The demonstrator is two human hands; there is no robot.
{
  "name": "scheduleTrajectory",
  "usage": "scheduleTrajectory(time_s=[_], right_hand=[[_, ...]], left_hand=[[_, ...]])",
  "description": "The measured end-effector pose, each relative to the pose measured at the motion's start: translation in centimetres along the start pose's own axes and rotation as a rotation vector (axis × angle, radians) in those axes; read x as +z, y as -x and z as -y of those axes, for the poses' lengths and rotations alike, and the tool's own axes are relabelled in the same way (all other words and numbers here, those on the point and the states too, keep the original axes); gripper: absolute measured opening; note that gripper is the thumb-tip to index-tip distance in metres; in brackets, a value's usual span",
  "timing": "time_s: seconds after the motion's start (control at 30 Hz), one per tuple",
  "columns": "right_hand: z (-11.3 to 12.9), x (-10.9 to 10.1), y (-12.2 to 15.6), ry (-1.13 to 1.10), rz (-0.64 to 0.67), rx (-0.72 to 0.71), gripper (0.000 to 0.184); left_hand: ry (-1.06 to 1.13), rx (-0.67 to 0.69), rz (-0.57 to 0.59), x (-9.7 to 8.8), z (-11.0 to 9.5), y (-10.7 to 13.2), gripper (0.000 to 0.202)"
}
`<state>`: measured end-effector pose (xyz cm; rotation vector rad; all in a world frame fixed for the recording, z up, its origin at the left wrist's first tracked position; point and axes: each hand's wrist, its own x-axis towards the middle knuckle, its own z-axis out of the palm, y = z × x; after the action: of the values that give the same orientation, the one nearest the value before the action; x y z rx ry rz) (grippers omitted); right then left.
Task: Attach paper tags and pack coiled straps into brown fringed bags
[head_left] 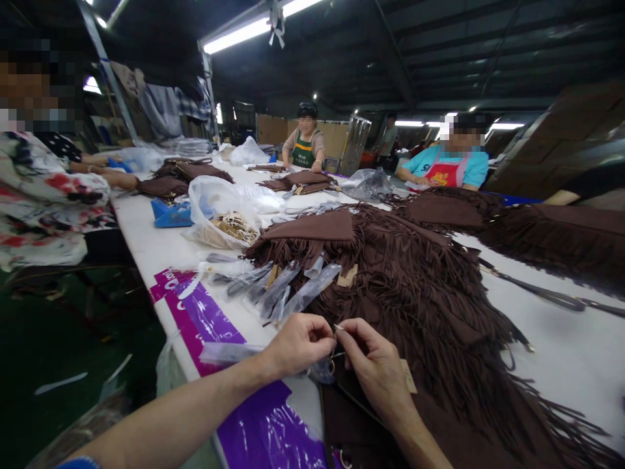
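My left hand (303, 343) and my right hand (377, 365) meet fingertip to fingertip above a dark brown bag (354, 413) at the table's near edge. Both are closed in a pinch. A thin white string (338, 327) shows at the right fingertips and seems to run between the hands; its ends are hidden. Just below them are a metal ring (332, 367) and some clear plastic. A tan paper tag (408, 376) sticks out beside my right hand. Past my hands spreads a heap of brown fringed bags (405, 280), with plastic-wrapped strips (312, 290) at its left side.
Purple printed plastic (273, 423) covers the near-left table edge. A clear plastic bag (224, 212) holds tan tags with white strings. Dark straps (547, 293) lie at right. Co-workers stand around the table: one at left (49, 189), one at the far end (303, 151), one at right (444, 170).
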<state>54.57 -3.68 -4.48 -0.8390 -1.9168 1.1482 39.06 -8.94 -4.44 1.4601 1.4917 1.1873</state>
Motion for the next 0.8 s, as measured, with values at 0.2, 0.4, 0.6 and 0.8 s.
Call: scheduleTrajectory(time_s=[0.2, 0.4, 0.6, 0.8], right_hand=[[0.10, 0.04, 0.02, 0.002, -0.015, -0.019, 0.026], [0.30, 0.04, -0.02, -0.004, -0.021, -0.019, 0.027], [0.13, -0.04, 0.05, 0.021, -0.014, -0.028, 0.025], [-0.15, 0.00, -0.24, 0.025, 0.010, -0.052, 0.025]], left_hand=[[0.052, -0.024, -0.014, 0.19, 0.41, -0.46, 0.012], [0.036, -0.019, -0.017, 0.22, 0.38, -0.38, 0.016], [0.057, -0.015, -0.018, 0.40, 0.40, -0.46, 0.010], [0.106, -0.023, 0.001, 0.16, 0.88, -0.71, 0.009]])
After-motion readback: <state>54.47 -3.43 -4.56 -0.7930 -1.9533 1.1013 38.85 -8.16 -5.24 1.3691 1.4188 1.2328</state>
